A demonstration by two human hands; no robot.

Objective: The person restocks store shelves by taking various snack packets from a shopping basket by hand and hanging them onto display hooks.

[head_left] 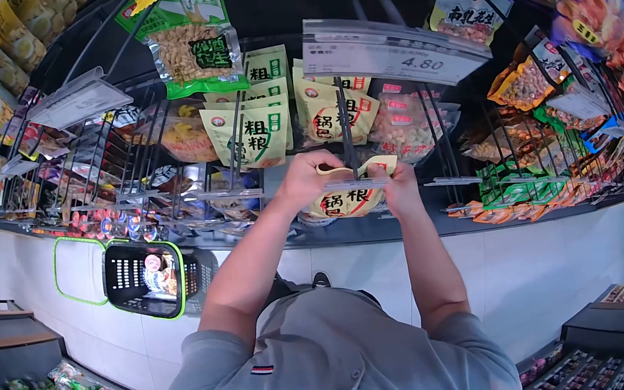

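Note:
Between my two hands is a cream snack bag [340, 204] with black characters and a red curve, at the front end of a display hook. My left hand [308, 180] pinches its upper left edge. On the opposite side, my right hand [401, 187] grips the upper right edge. A clear tag holder crosses in front of the bag and hides part of it. Just behind hang similar cream bags [253, 132] in two rows, one row left of the hook and another [340, 115] in line with it.
A price tag [397, 51] reading 4.80 juts out above my hands. Clear packs with pink labels [411, 126] hang to the right, and a green peanut bag [192, 46] hangs higher up. A black basket [144, 279] with green trim stands on the floor at left, holding packaged goods.

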